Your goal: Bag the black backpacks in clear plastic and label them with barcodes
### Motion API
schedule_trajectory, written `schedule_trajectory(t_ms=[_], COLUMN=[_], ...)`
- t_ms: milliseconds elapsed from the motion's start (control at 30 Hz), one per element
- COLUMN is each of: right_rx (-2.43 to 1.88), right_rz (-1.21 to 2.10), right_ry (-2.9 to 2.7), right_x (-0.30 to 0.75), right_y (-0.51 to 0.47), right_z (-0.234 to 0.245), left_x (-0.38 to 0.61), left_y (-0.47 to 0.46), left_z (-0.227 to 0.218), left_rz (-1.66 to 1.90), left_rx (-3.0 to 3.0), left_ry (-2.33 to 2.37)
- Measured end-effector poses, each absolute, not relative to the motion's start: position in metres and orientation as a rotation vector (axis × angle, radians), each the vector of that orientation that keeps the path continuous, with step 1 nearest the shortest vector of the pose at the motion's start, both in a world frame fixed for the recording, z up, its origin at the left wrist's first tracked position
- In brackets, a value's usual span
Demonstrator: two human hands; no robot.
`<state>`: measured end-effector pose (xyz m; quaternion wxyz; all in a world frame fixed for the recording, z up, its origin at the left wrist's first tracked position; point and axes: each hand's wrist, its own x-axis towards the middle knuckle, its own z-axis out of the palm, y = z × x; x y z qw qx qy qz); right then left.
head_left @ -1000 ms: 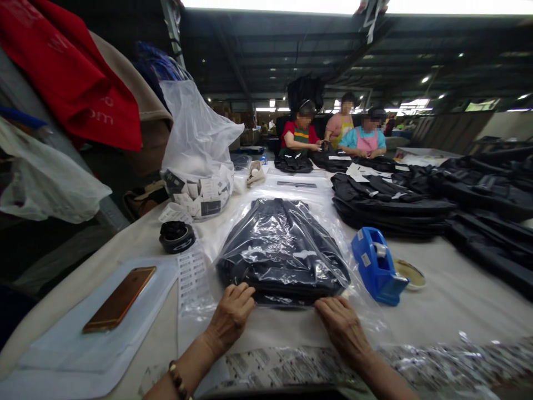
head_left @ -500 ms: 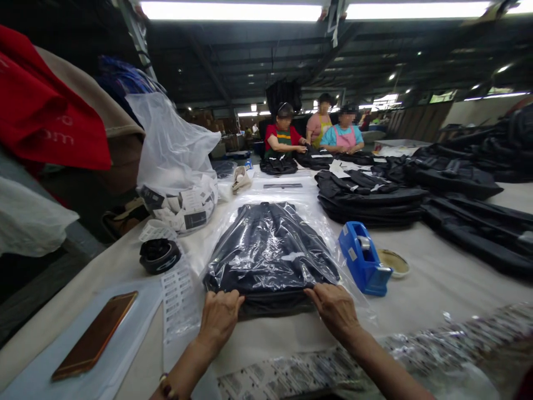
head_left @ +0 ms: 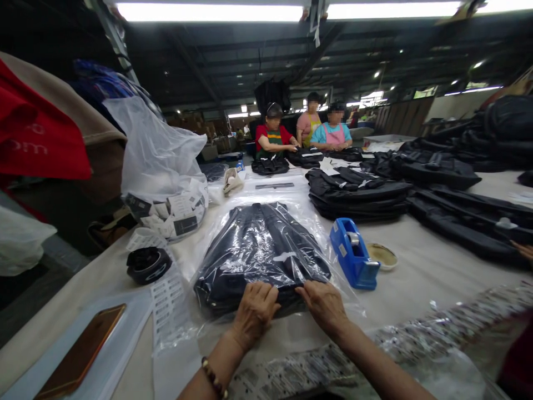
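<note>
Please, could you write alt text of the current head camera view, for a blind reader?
Left hand and right hand hold the near edge of a black item covered in clear plastic on a table. A blue tape dispenser stands right of it; people are farther back.

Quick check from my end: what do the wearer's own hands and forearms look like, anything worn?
Left hand and right hand: ungloved, forearms sleeveless where visible. A bracelet of round brown and pale beads circles the left wrist; none shows on the right.
</note>
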<state>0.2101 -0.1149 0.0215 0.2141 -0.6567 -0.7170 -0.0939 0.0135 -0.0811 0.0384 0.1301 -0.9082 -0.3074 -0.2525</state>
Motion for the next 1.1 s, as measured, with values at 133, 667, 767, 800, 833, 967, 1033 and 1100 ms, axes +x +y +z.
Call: schedule_trajectory(t_ms=[133,667,767,800,833,967,1033,1100], right_rx=[-1.822,-1.757,-1.763,-1.757,-1.751,-1.743,-1.743,-1.741], right_rz=[-0.178,0.139,-0.007,-0.052,-0.088,-0.150,-0.145,-0.141], right_ry=[-2.040,-2.182,-2.139,-2.133,-2.126,-2.082,-2.063,-2.037], right_x=[0.219,0.285,0.285,0.285,0.286,0.289,0.291,0.292], right_y=[-0.118,-0.144,-0.138,-0.137,-0.135,-0.131,-0.129,-0.127], right_z=[0.029,0.040,0.030,0.027,0.025,0.019,0.017,0.014], left_x=[0.024,0.009,0.006,0.006,0.005,0.008,0.012,0.017], left_y=[-0.062,-0.055,-0.055,-0.055,-0.056,-0.057,-0.057,-0.057], left_z=[0.036,0.030,0.029,0.029,0.029,0.033,0.036,0.038], left_rz=[-0.673,-0.611,-0.571,-0.562,-0.548,-0.452,-0.408,-0.369], left_rx=[-2.744,-3.082,-3.096,-3.106,-3.118,-3.122,-3.095,-3.070], left_ry=[-1.179,-1.242,-1.284,-1.286,-1.282,-1.342,-1.431,-1.505])
